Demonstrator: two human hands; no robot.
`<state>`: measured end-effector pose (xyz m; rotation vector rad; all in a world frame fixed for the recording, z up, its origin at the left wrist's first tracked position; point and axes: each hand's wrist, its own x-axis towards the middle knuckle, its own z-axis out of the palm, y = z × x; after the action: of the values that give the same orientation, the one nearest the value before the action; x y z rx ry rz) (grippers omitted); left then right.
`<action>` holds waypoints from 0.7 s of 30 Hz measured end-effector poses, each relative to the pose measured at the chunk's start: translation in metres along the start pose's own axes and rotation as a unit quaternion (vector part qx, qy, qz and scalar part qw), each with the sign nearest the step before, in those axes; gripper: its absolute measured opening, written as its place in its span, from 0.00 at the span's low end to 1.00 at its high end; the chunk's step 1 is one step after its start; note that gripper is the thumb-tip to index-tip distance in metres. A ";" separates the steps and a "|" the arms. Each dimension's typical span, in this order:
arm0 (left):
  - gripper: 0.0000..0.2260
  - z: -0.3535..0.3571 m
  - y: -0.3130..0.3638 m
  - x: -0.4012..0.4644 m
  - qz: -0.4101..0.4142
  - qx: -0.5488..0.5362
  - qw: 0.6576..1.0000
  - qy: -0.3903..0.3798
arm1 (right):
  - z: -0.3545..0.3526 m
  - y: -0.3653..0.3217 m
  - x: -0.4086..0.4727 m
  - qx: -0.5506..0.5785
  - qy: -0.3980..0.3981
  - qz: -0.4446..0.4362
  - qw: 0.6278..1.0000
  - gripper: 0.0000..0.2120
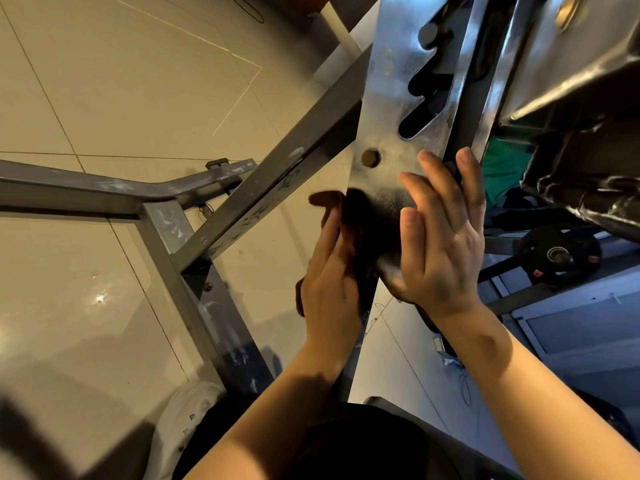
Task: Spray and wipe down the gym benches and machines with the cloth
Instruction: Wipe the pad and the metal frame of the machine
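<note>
No bins or bottles anywhere in this shot, so nothing to report on contents. Both hands are on the bench's shiny adjustment plate [391,109], the metal one with the notched slots and a round bolt [370,156] just below them. The left hand [332,271] presses a dark cloth [360,220] flat against the near end of that plate, fingers straight and together along the cloth; the cloth pokes out left of the fingertips and below the palm. The right hand [440,244] lies right beside it on the plate's right edge, fingers spread apart and mostly straight, the far ones hooking lightly over the edge, not clamped on anything as far as I can see.

Around it: the grey steel frame [180,237] runs off to the left across the beige tiled floor [121,81], scuffed with pale marks. The black padded bench [588,81] sits far right, partly blocking what's behind. A weight plate [561,254] stands on the right, and something green [505,168] shows under the pad.
</note>
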<state>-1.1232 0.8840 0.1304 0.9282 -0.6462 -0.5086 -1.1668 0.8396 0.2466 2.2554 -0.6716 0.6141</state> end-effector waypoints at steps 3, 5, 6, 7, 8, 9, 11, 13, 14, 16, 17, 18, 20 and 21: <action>0.19 0.012 0.017 0.034 0.056 -0.026 0.998 -0.003 | 0.001 0.000 0.000 0.005 0.002 0.009 1.000 0.20; 0.18 0.019 0.010 0.035 0.099 0.016 0.995 -0.017 | 0.001 0.000 0.000 0.003 0.000 0.010 1.000 0.21; 0.17 0.020 0.004 0.028 0.105 0.046 0.993 -0.019 | 0.001 0.000 -0.001 0.001 0.000 0.006 1.000 0.21; 0.17 0.019 -0.003 0.020 0.103 0.071 0.992 -0.018 | 0.001 0.001 -0.001 -0.001 0.000 0.001 1.000 0.21; 0.17 0.016 -0.007 0.011 0.099 0.089 0.991 -0.016 | 0.001 0.002 -0.002 -0.003 0.002 -0.004 1.000 0.21; 0.18 0.012 -0.010 0.004 0.093 0.097 0.991 -0.013 | 0.001 0.002 -0.002 -0.004 0.003 -0.008 1.000 0.20; 0.23 0.004 -0.013 -0.011 0.065 0.088 0.994 -0.015 | 0.001 0.002 0.000 -0.003 0.005 -0.012 1.000 0.20; 0.21 -0.003 -0.019 -0.022 0.008 0.064 0.998 -0.025 | 0.000 0.000 0.001 -0.005 0.003 -0.011 1.000 0.20; 0.18 -0.006 -0.022 -0.027 -0.026 0.050 0.998 -0.030 | -0.001 0.000 0.000 -0.006 0.000 -0.010 1.000 0.20; 0.19 -0.011 -0.023 -0.028 -0.077 0.027 0.996 -0.026 | -0.003 -0.001 -0.001 -0.003 -0.009 -0.004 1.000 0.20; 0.21 -0.015 -0.020 -0.022 -0.082 0.027 0.996 -0.009 | -0.003 -0.001 -0.001 -0.001 -0.012 -0.001 1.000 0.21; 0.22 -0.020 -0.014 -0.012 -0.073 0.033 0.997 0.009 | -0.002 -0.001 -0.001 0.000 -0.013 0.002 1.000 0.21; 0.23 -0.027 -0.001 0.015 -0.043 0.034 0.998 0.032 | -0.002 -0.001 -0.001 -0.001 -0.014 0.010 1.000 0.21; 0.23 -0.030 0.005 0.030 -0.033 0.032 0.998 0.039 | -0.003 -0.002 -0.001 -0.004 -0.015 0.012 1.000 0.21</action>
<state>-1.0803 0.8841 0.1303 1.0269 -0.5655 -0.5117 -1.1671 0.8429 0.2470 2.2570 -0.7145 0.5894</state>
